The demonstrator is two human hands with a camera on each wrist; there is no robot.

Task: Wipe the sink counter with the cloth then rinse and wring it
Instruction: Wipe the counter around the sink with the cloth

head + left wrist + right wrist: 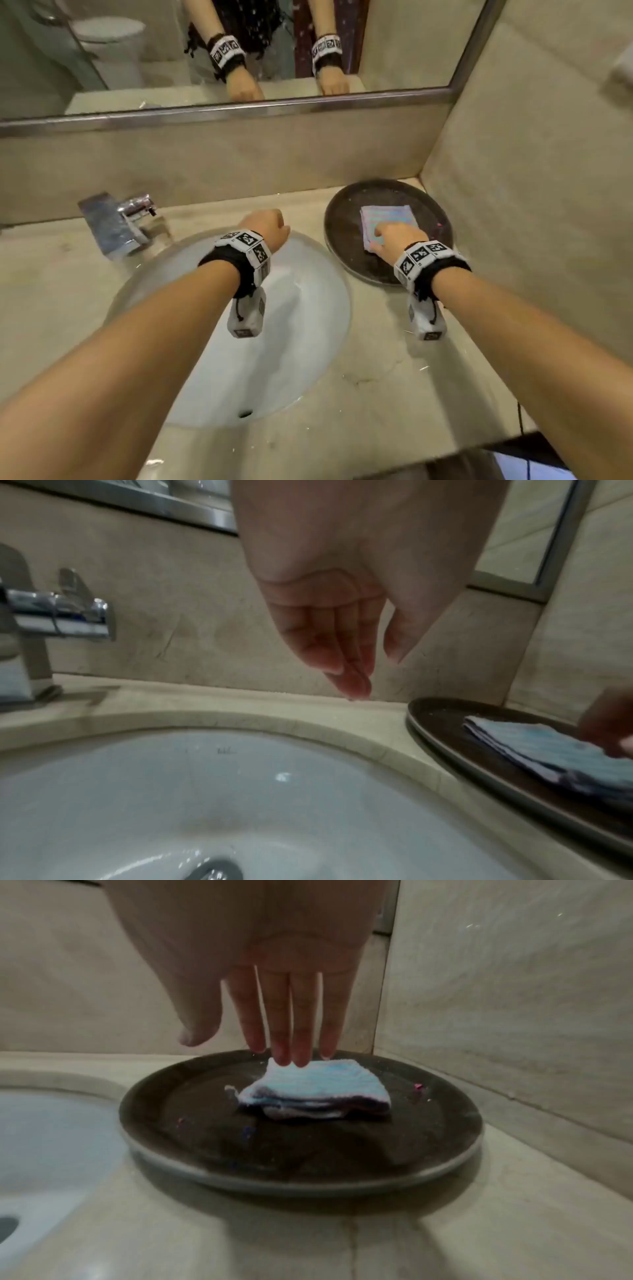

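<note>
- Both forearms reach in from the near edge; the left hand (265, 224) hangs above the far rim of the sink (308, 284), fingers loosely drooping, holding nothing.
- Folded cloth (388, 219) lies flat on a dark round tray (342, 219) at the far right corner of the counter (394, 370).
- Directly above it, the right hand (399, 240) has straight fingers (303, 1020) touching the cloth's far edge, no grip closed; this hand is nearer.
- Faucet (120, 222) stands far left, well apart; nothing blocks the pickup.

My right hand (399, 240) rests on the folded blue-and-pink striped cloth (388, 221) lying in the round dark tray (346, 212) at the far right; my left hand (269, 226) hovers over the white oval basin (301, 308).
</note>
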